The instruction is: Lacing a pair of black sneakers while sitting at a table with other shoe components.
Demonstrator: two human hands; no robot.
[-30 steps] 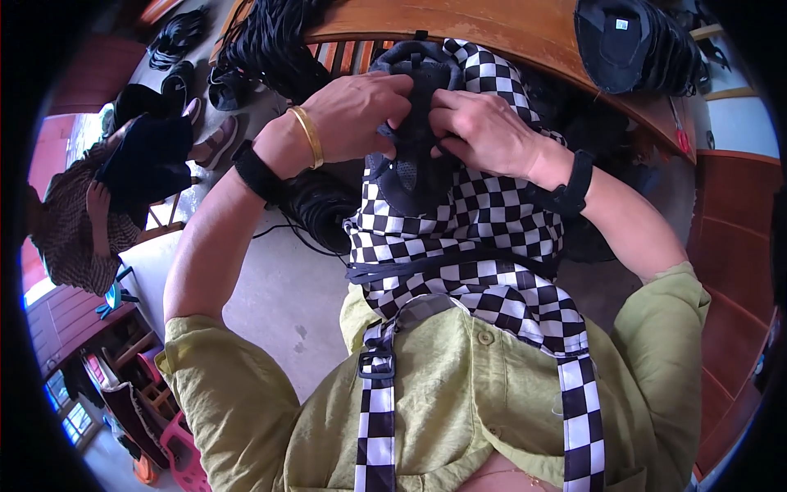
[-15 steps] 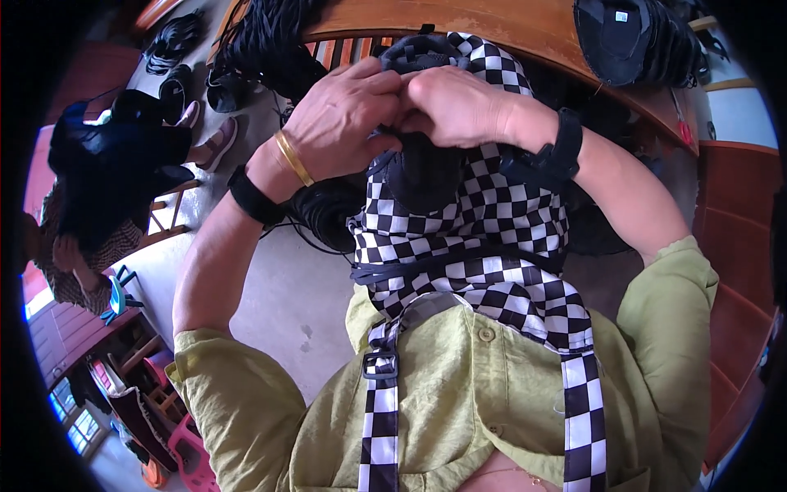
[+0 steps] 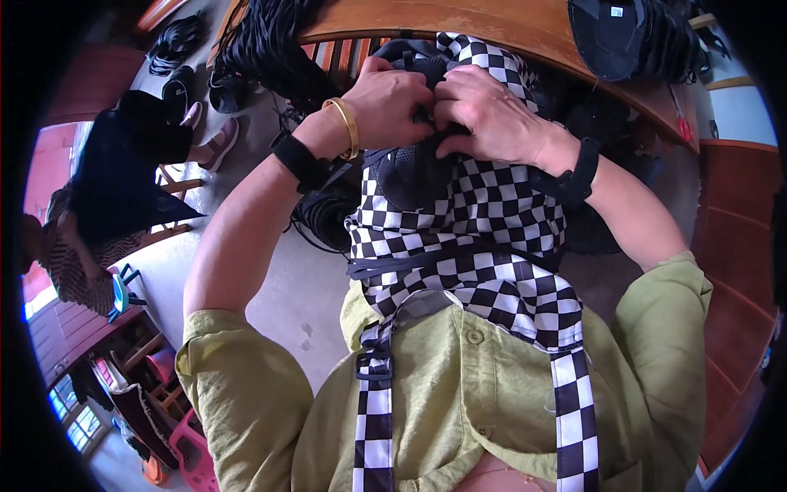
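Note:
A black shoe [image 3: 407,178] lies on my lap over a black-and-white checked apron [image 3: 492,201]. Its rounded, mesh-like toe points toward me, and its collar faces away. My left hand [image 3: 389,107], with a gold bangle at the wrist, is closed on the shoe's upper from the left, fingers bent inward. From the other side my right hand [image 3: 492,119] grips the same part, thumb low and fingers curled over. The fingertips of both hands nearly meet at the middle of the shoe. Any lace between them is too dark to make out.
A wooden table [image 3: 459,18] stands ahead. Black laces [image 3: 266,41] hang in a thick bundle over its left side; stacked black shoe pieces [image 3: 611,41] lie at its right. Coiled black cord [image 3: 324,217] is beside my lap. Another person [image 3: 123,180] sits at the left with dark cloth.
My left hand has moved right and turned, wrist raised. My right hand has opened from a tight fist into a looser grip, also shifting right. At the left, the person's dark cloth has dropped lower.

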